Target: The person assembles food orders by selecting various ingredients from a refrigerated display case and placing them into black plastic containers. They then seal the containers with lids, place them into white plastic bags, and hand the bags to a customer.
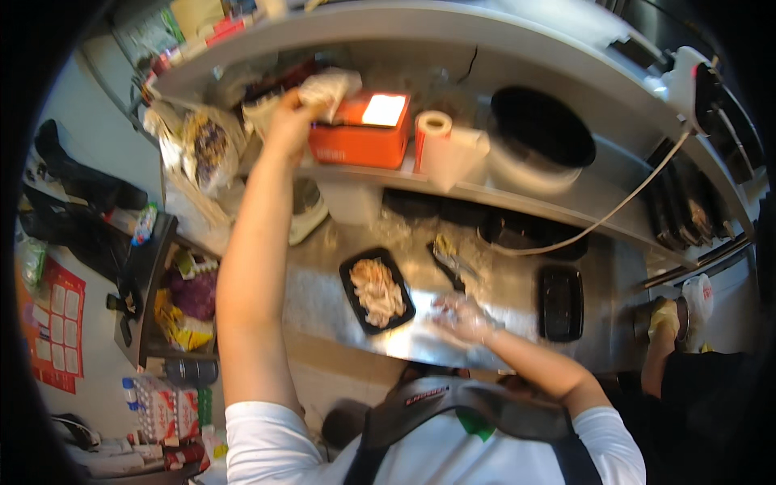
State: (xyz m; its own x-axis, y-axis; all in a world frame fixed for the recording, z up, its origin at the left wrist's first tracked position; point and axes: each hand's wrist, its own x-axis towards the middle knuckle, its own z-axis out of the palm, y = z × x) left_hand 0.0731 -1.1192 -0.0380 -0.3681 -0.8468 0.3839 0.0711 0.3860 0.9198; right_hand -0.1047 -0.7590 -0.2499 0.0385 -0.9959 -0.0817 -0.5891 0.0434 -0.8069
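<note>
L hand (289, 129) is up at the shelf (618, 217), fingers bent onto a white crumpled sheet (333, 87) at the top L of an orange box (364, 151); looks pinched, though motion blur hides the fingertips. R hand (466, 319), in a clear glove, is low over the steel counter (311, 301), fingers loosely out, nothing seen in its hold; palm hidden.

Sliced meat (377, 291) fills 1 black tray (348, 291) on the counter, just L of the R hand. A 2nd tray (562, 304), also blk, is well apart to the R. Paper roll (434, 128) stands R of the box, w/ a big blk bowl (540, 129) beyond. Far R: 1 co-worker's gloved hand (664, 320).
</note>
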